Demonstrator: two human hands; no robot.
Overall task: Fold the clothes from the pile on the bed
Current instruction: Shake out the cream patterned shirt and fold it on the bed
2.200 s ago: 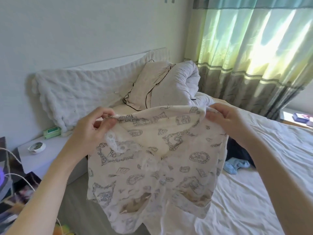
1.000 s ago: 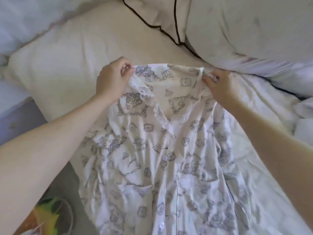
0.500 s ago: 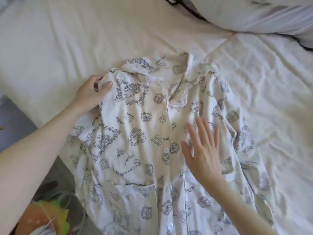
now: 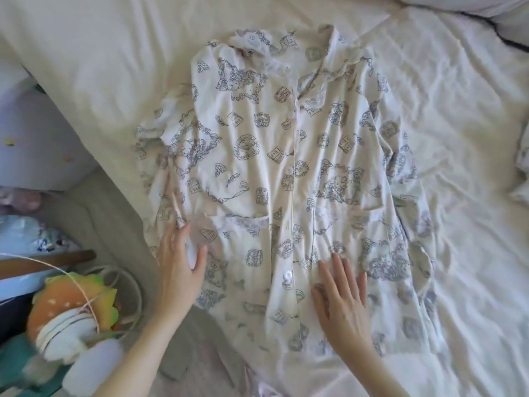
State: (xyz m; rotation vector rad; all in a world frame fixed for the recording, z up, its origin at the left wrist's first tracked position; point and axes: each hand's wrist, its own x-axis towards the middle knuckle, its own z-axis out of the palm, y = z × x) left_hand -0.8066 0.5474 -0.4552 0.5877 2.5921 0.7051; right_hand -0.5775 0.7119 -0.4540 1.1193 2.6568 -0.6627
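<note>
While the printed pyjama shirt [image 4: 274, 173] lay spread front-up near the bed's [image 4: 94, 58] left edge, the left hand [image 4: 179, 267] and right hand [image 4: 342, 299] pressed flat on its lower part, fingers [image 4: 339, 270] straight, holding nothing.

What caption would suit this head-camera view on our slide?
Both hands, left hand and right hand, press a printed pyjama shirt flat on the bed.
</note>
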